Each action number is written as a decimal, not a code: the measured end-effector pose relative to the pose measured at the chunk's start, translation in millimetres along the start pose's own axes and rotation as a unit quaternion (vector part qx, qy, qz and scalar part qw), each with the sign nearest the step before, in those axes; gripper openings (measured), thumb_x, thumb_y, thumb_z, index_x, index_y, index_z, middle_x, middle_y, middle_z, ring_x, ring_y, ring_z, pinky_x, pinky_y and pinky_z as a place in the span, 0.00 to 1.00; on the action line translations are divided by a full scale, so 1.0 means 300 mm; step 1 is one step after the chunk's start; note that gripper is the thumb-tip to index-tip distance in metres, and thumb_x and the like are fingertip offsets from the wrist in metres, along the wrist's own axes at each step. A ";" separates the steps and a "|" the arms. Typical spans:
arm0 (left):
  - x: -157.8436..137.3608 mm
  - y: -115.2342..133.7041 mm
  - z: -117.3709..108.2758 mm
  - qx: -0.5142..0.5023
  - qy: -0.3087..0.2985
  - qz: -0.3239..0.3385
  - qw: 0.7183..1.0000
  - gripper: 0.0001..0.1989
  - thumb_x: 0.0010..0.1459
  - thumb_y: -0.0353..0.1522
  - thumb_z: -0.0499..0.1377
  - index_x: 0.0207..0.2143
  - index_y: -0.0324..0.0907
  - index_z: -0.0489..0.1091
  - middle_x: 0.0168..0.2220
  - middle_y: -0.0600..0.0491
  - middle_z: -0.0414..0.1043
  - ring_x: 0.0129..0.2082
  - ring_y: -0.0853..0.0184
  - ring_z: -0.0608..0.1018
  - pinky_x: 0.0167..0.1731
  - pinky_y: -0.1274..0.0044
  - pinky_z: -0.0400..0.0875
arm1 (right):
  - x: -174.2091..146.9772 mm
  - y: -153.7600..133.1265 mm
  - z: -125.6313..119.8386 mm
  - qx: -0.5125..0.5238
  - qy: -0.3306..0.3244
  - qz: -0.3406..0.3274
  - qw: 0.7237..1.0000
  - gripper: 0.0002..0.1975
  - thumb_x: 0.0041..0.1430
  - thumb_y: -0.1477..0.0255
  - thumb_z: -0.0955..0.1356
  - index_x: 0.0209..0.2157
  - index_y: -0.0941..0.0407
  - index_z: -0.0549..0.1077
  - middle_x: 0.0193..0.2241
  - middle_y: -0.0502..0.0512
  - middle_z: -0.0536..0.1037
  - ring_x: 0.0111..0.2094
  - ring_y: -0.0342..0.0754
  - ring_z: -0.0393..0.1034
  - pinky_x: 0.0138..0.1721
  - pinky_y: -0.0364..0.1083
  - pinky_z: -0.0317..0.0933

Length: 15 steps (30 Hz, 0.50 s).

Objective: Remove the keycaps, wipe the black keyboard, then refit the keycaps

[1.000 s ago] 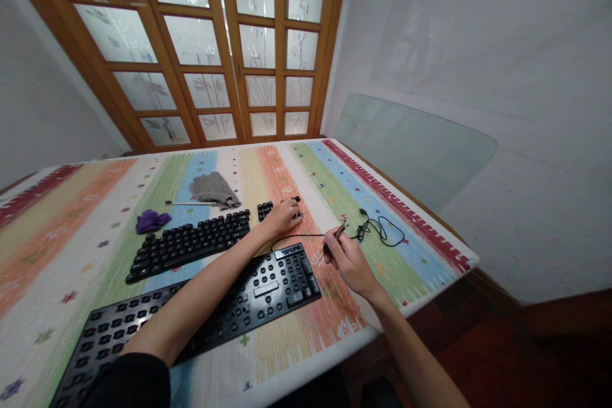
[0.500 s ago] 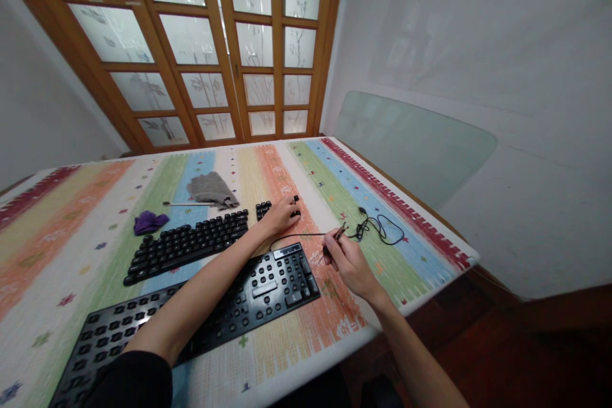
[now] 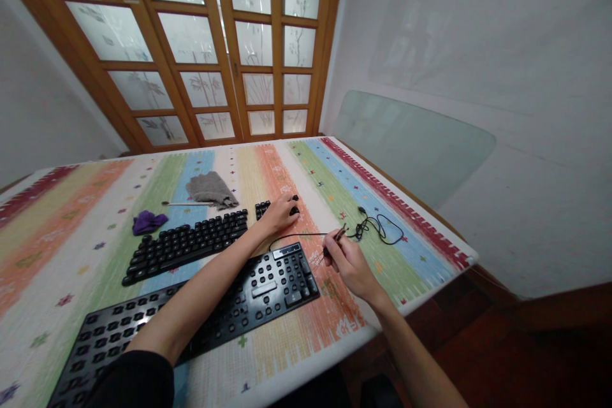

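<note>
A black keyboard base (image 3: 224,315) lies across the near part of the table; most of its keycaps are off, with several still on at its right end. My left hand (image 3: 280,215) reaches over it, fingers closed at a loose black keycap (image 3: 294,210) beyond the base. Part of a small group of keycaps (image 3: 261,209) is hidden by that hand. Off the base's right end, my right hand (image 3: 351,268) grips a small keycap puller (image 3: 340,234), its thin wires pointing down towards the keyboard. Rows of removed keycaps (image 3: 191,243) sit behind the base.
A grey cloth (image 3: 211,189), a thin stick-handled brush (image 3: 186,204) and a crumpled purple cloth (image 3: 148,222) lie behind the keycaps. The keyboard's black cable (image 3: 382,227) is bundled at the right. A striped cloth (image 3: 287,166) covers the table; its right edge runs beside the wall.
My left hand has shifted very slightly at the loose keycaps. My right hand keeps its grip on the keycap puller in the same place.
</note>
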<state>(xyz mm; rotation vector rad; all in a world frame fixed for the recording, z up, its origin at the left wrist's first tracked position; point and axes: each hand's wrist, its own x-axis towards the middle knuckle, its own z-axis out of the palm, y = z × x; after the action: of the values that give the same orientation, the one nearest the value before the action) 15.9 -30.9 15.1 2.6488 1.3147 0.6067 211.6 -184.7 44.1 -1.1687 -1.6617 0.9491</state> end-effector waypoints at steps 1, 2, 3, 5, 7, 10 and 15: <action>-0.004 -0.004 -0.007 0.001 -0.001 -0.001 1.000 0.05 0.58 0.30 0.59 0.36 0.40 0.73 0.39 0.48 0.68 0.43 0.60 0.72 0.46 0.70 0.69 | 0.000 -0.001 0.000 0.001 0.000 0.000 1.000 0.21 0.68 0.52 0.58 0.33 0.55 0.66 0.21 0.49 0.70 0.22 0.44 0.63 0.24 0.43 0.54; -0.010 -0.010 -0.015 0.002 -0.002 -0.001 1.000 0.06 0.57 0.31 0.60 0.37 0.40 0.73 0.39 0.48 0.68 0.43 0.59 0.72 0.46 0.70 0.69 | -0.001 -0.002 -0.001 0.001 0.000 -0.001 1.000 0.22 0.68 0.52 0.58 0.33 0.55 0.66 0.22 0.49 0.70 0.22 0.44 0.63 0.24 0.43 0.54; -0.018 -0.017 -0.024 0.004 -0.004 -0.002 1.000 0.07 0.56 0.32 0.60 0.38 0.40 0.73 0.39 0.48 0.68 0.43 0.59 0.72 0.46 0.70 0.69 | -0.002 -0.003 -0.001 0.001 0.000 -0.002 1.000 0.22 0.68 0.52 0.58 0.33 0.55 0.66 0.21 0.49 0.70 0.22 0.43 0.63 0.24 0.43 0.54; -0.036 -0.034 -0.042 0.009 -0.008 -0.004 1.000 0.09 0.55 0.32 0.61 0.40 0.41 0.72 0.39 0.48 0.68 0.43 0.59 0.72 0.45 0.70 0.69 | -0.004 -0.006 -0.002 0.001 0.001 -0.002 1.000 0.22 0.67 0.52 0.58 0.32 0.55 0.66 0.21 0.49 0.70 0.21 0.43 0.63 0.24 0.44 0.55; -0.055 -0.050 -0.057 0.014 -0.014 -0.009 1.000 0.10 0.55 0.31 0.61 0.41 0.41 0.72 0.38 0.49 0.67 0.44 0.59 0.71 0.44 0.70 0.69 | -0.005 -0.007 -0.001 0.003 0.001 -0.003 1.000 0.22 0.67 0.52 0.59 0.32 0.55 0.66 0.21 0.49 0.70 0.21 0.43 0.63 0.24 0.44 0.55; -0.075 -0.066 -0.068 0.020 -0.019 -0.019 0.999 0.11 0.55 0.32 0.61 0.41 0.41 0.71 0.38 0.49 0.67 0.44 0.59 0.71 0.43 0.70 0.69 | -0.004 -0.007 0.002 0.004 -0.004 -0.005 1.000 0.21 0.68 0.53 0.59 0.31 0.55 0.66 0.21 0.49 0.70 0.21 0.43 0.63 0.25 0.44 0.56; -0.079 -0.065 -0.063 0.023 -0.018 -0.031 0.999 0.10 0.56 0.34 0.61 0.40 0.41 0.71 0.38 0.49 0.67 0.43 0.59 0.71 0.42 0.71 0.69 | 0.000 0.000 0.010 -0.005 -0.007 -0.010 1.000 0.20 0.69 0.54 0.59 0.31 0.55 0.66 0.22 0.49 0.70 0.22 0.43 0.64 0.26 0.43 0.57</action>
<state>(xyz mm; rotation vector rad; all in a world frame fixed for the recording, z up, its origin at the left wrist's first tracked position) -18.9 -38.8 19.9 2.6306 1.4131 0.5247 208.9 -185.1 43.0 -1.1523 -1.6890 0.9390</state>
